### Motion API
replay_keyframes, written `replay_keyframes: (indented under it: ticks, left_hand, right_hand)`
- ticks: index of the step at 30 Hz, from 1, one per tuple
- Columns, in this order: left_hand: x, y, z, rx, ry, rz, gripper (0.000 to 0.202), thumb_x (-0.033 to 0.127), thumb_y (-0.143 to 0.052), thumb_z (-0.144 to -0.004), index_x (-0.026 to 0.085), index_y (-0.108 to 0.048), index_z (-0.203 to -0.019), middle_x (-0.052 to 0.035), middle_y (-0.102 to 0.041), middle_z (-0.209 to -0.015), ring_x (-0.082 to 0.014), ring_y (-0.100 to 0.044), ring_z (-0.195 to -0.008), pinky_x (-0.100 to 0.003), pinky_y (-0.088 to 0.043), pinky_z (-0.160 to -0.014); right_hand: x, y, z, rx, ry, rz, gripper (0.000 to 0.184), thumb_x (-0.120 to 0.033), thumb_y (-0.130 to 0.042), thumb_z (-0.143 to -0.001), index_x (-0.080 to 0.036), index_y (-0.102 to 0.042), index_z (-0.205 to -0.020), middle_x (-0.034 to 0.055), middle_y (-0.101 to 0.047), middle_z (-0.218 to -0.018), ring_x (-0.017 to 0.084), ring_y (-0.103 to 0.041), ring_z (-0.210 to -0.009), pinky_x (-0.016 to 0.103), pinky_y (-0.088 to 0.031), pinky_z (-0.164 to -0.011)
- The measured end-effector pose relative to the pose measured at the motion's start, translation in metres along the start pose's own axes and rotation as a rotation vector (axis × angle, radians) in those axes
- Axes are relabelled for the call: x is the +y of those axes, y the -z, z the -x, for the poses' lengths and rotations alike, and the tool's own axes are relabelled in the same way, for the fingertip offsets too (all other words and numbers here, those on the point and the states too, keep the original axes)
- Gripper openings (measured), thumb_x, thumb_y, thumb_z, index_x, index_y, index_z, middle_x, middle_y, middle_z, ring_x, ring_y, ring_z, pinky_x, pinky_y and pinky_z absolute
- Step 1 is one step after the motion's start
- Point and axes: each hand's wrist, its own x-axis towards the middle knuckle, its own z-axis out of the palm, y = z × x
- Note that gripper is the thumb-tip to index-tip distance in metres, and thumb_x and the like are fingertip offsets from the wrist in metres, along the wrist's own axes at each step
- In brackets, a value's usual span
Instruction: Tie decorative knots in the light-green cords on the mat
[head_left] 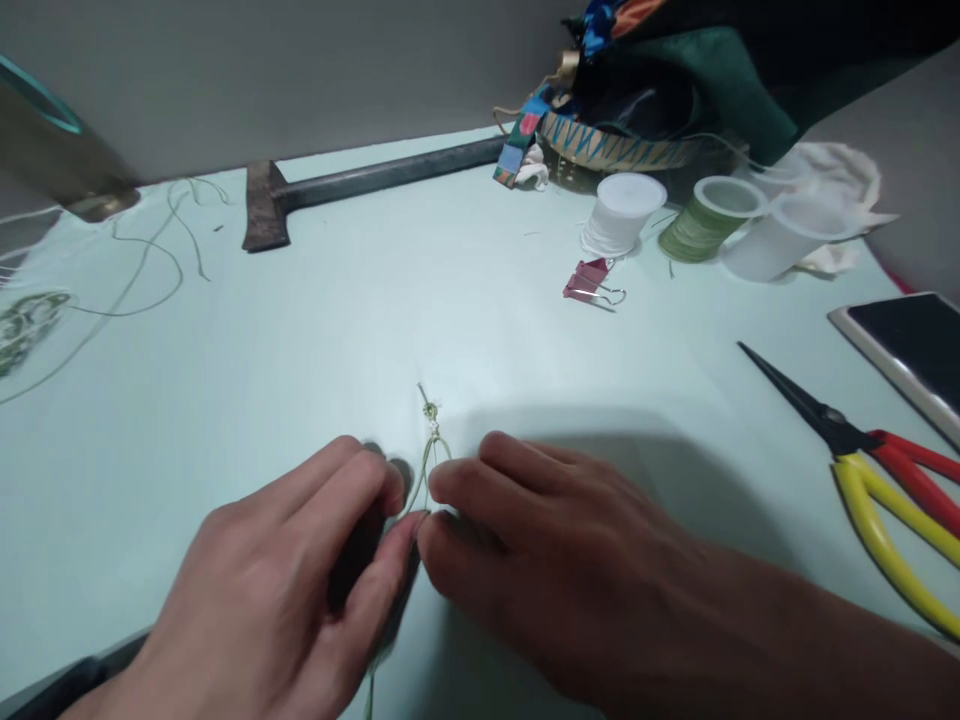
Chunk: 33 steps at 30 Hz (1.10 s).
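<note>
Fingertips close together now, left hand and right hand both pinching slim green cord, strands bowing apart below its tiny, bumpy knot, mid-tabletop, over that smooth pale surface!

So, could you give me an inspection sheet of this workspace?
Surface: flat pale mint-green tabletop, shadowed in front.
Job's things: thin green cord, its small knotted end pointing away from the person.
Clutter: dark long-handled hammer with brown metal head, spool of white thread, spool of green thread, translucent white plastic spool, pink metal binder clip, black-bladed shears with red and yellow handles, green-and-white thread bundle at left edge.
Hands: bare left hand and bare right hand, both at the cord; exact grips partly hidden.
Cables: nothing seen.
Surroundings: plain grey backdrop; multicoloured patterned fabric item at back right; dark flat device with pale edge at right.
</note>
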Motion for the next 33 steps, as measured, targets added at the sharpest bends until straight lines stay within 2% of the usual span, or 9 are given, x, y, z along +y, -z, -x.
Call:
replay_keyframes:
  ticks: [3,7,11,18,22,25,29,31,33]
  left_hand:
    - [0.0,0.002,-0.004,-0.001,-0.012,-0.029,0.024,0.035,-0.044,-0.107,0.028,-0.048,-0.084,0.0045,-0.054,-0.071,-0.0155,-0.054,-0.052,-0.031,-0.042,-0.046]
    - [0.001,0.007,-0.01,-0.051,0.025,-0.051,0.024,0.031,-0.043,-0.102,0.025,-0.053,-0.082,0.0023,-0.061,-0.072,-0.0175,-0.058,-0.056,-0.032,-0.044,-0.05]
    - [0.003,0.011,-0.014,-0.082,0.075,-0.092,0.021,0.028,-0.055,-0.102,0.022,-0.057,-0.082,0.0033,-0.062,-0.073,-0.0167,-0.059,-0.06,-0.031,-0.045,-0.056]
    - [0.01,0.01,-0.006,-0.092,0.09,-0.182,0.016,0.03,-0.067,-0.104,0.017,-0.067,-0.096,0.0016,-0.068,-0.085,-0.0155,-0.065,-0.069,-0.031,-0.058,-0.066]
    - [0.019,0.003,0.014,-0.068,0.038,-0.203,0.014,0.03,-0.068,-0.103,0.017,-0.067,-0.099,0.0004,-0.067,-0.089,-0.0172,-0.065,-0.075,-0.034,-0.058,-0.07]
    - [0.027,-0.005,0.039,-0.088,-0.048,-0.187,0.008,0.026,-0.061,-0.104,0.018,-0.065,-0.102,0.0004,-0.061,-0.089,-0.0188,-0.061,-0.077,-0.035,-0.055,-0.07]
    - [0.039,-0.01,0.079,-0.201,-0.191,-0.103,0.034,0.015,-0.031,-0.106,0.021,-0.061,-0.091,-0.0033,-0.056,-0.087,-0.0214,-0.055,-0.075,-0.037,-0.047,-0.065]
    - [0.045,-0.005,0.095,-0.257,-0.222,-0.055,0.033,0.012,-0.032,-0.103,0.024,-0.061,-0.094,-0.0035,-0.058,-0.09,-0.0214,-0.057,-0.076,-0.036,-0.047,-0.066]
    - [0.048,0.004,0.108,-0.294,-0.212,-0.012,0.026,0.011,-0.044,-0.097,0.028,-0.063,-0.098,-0.001,-0.064,-0.095,-0.0194,-0.062,-0.081,-0.032,-0.051,-0.07]
  right_hand:
    - [-0.004,0.0,0.001,-0.039,0.038,0.036,0.025,-0.003,-0.049,-0.1,-0.014,-0.07,-0.09,0.0066,-0.066,-0.096,0.021,-0.047,-0.081,0.035,-0.043,-0.067]
    - [-0.02,0.002,0.008,-0.14,0.042,0.032,0.021,0.0,-0.053,-0.089,-0.012,-0.069,-0.098,0.0095,-0.068,-0.1,0.022,-0.049,-0.083,0.035,-0.049,-0.077]
    - [-0.045,-0.001,0.023,-0.256,-0.042,0.019,0.019,-0.005,-0.062,-0.087,-0.02,-0.066,-0.098,0.0068,-0.068,-0.103,0.022,-0.053,-0.091,0.035,-0.052,-0.087]
    - [-0.09,-0.034,0.072,-0.17,-0.111,0.064,0.013,-0.013,-0.065,-0.093,-0.026,-0.064,-0.097,0.004,-0.07,-0.098,0.021,-0.058,-0.089,0.031,-0.052,-0.082]
    - [-0.102,-0.051,0.097,-0.101,-0.116,0.083,0.01,-0.019,-0.065,-0.097,-0.026,-0.062,-0.09,0.0009,-0.069,-0.086,0.019,-0.058,-0.079,0.026,-0.052,-0.074]
    - [-0.105,-0.053,0.109,-0.041,-0.108,0.092,0.014,-0.022,-0.064,-0.099,-0.024,-0.061,-0.086,-0.0022,-0.066,-0.075,0.015,-0.057,-0.069,0.023,-0.051,-0.067]
    - [-0.109,-0.046,0.119,0.053,-0.127,0.05,0.017,-0.022,-0.06,-0.104,-0.022,-0.058,-0.087,-0.0037,-0.064,-0.075,0.011,-0.062,-0.07,0.019,-0.052,-0.07]
    - [-0.11,-0.042,0.123,0.065,-0.124,0.014,0.023,-0.026,-0.055,-0.109,-0.023,-0.056,-0.086,-0.0038,-0.064,-0.077,0.01,-0.064,-0.072,0.018,-0.053,-0.077]
    - [-0.11,-0.04,0.125,0.055,-0.106,-0.02,0.031,-0.034,-0.051,-0.113,-0.023,-0.054,-0.085,-0.0041,-0.064,-0.076,0.009,-0.063,-0.069,0.018,-0.052,-0.078]
